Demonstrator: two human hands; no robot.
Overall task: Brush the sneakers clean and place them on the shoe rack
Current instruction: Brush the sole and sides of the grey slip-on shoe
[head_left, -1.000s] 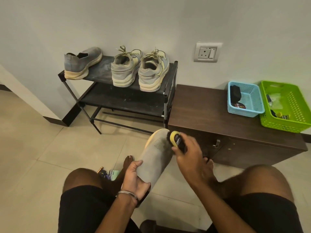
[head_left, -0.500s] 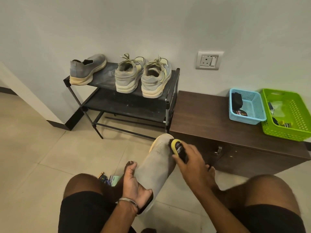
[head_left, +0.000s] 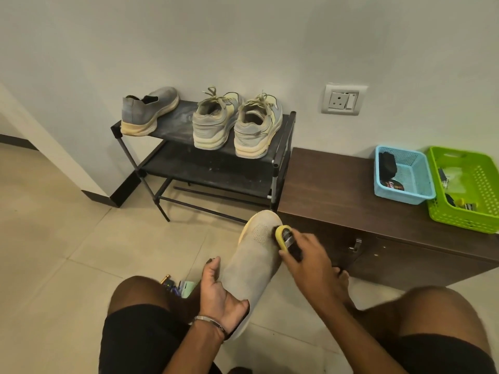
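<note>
The brown table stands against the wall at the right, with the black shoe rack just beside it on the left; the rack's top shelf carries one grey slip-on sneaker at its left end and a laced pair at its right end, with bare shelf between them; the lower shelf shows nothing on it. On the table sit a green basket and a blue basket, touching or nearly so.

In front of the seated person, the matching grey sneaker is held toe-up above the floor; the left hand grips it at the heel end, fingers curled round the collar; the right hand holds a yellow-and-black brush, fingers wrapped over its back, bristles against the toe.

Brushing looks to be the step in hand, on the last sneaker off the rack; next, I judge, the strokes need to finish the upper and sole edge, then the sneaker goes beside its mate on the top shelf.
</note>
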